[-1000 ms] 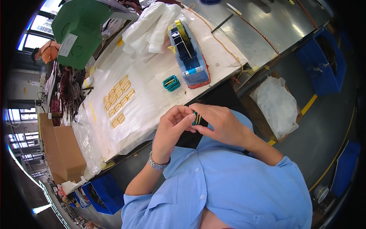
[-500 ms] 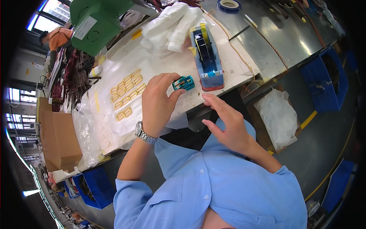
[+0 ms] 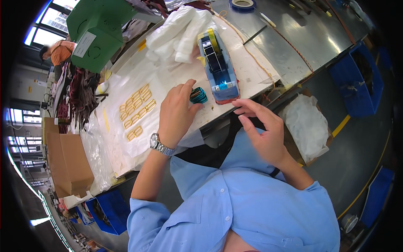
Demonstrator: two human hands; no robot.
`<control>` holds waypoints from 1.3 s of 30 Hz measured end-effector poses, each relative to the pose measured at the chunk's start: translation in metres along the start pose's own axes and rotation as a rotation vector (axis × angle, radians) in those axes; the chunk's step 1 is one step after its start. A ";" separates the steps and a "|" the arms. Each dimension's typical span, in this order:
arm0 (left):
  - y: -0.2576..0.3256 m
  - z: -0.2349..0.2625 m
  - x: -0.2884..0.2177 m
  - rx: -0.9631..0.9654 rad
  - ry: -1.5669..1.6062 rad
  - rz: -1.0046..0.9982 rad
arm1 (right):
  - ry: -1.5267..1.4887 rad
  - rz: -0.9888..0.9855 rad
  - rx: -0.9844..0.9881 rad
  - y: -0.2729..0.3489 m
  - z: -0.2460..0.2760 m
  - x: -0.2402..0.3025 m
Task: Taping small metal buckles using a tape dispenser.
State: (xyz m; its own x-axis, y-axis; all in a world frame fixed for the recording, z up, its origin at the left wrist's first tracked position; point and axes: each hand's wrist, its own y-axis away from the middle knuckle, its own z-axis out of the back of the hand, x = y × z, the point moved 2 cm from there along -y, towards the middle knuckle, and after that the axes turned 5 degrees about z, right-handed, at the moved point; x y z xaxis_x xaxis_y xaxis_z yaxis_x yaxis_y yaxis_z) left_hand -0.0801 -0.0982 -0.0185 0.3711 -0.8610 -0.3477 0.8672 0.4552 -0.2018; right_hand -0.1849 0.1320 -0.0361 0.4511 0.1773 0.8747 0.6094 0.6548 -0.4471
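Reaching over the white-covered table (image 3: 138,75), your left hand (image 3: 176,113) lay with its fingertips on a small teal bundle (image 3: 198,95), thumb on its near side and fingers curled over its far side, so the grip was narrow and closed on that bundle. The bundle sat on the table just left of the blue tape dispenser (image 3: 219,67), almost touching the dispenser's near end. You wore a metal wristwatch (image 3: 158,145) on that arm, nearer to you than the dispenser.

Your right hand (image 3: 262,130) hovered just off the table's edge, nearer to you and a little right of the dispenser, with fingers spread and loosely bent; its grip was wide and held nothing.

Left of the dispenser, beyond your left hand, rows of gold rectangular buckles (image 3: 136,111) lay flat on the sheet. Behind the dispenser, white plastic bags (image 3: 178,31) were piled, and a green box (image 3: 98,27) stood farther back to the left. A roll of tape (image 3: 242,4) rested well behind the dispenser on bare metal.
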 end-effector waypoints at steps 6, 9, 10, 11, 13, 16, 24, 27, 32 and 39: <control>0.001 -0.020 0.005 -0.003 0.050 -0.034 | -0.020 -0.016 -0.084 -0.020 0.005 -0.004; -0.006 -0.026 0.015 -0.022 0.065 -0.035 | -0.012 -0.006 -0.112 -0.025 0.002 -0.003; -0.009 -0.026 0.016 -0.025 0.067 -0.037 | -0.009 -0.004 -0.111 -0.028 0.002 -0.004; -0.011 -0.026 0.016 -0.042 0.072 -0.074 | 0.019 0.004 -0.111 -0.033 0.002 -0.006; -0.011 -0.024 0.015 -0.063 0.077 -0.115 | 0.050 0.015 -0.112 -0.045 0.003 -0.002; -0.005 -0.017 0.012 -0.043 0.071 -0.095 | 0.195 -0.053 -0.089 -0.066 0.002 0.004; -0.017 0.016 -0.015 -0.229 0.184 -0.206 | 0.150 -0.102 0.081 -0.079 -0.015 -0.040; -0.038 0.020 -0.031 -0.254 0.141 -0.388 | -0.142 -0.222 0.009 -0.079 -0.015 -0.037; -0.052 0.009 -0.025 -0.314 0.072 -0.398 | -0.219 -0.225 -0.014 -0.039 -0.006 0.007; -0.065 0.002 -0.032 -0.218 -0.016 -0.254 | -0.533 -0.655 -0.015 0.075 -0.008 -0.040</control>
State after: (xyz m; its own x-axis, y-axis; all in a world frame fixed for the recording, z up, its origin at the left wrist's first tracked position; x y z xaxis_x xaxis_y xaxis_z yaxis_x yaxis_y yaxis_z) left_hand -0.1481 -0.1007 0.0078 0.1586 -0.9559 -0.2472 0.8418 0.2617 -0.4722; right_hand -0.1521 0.1683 -0.1057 -0.3626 0.0904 0.9275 0.6505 0.7372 0.1825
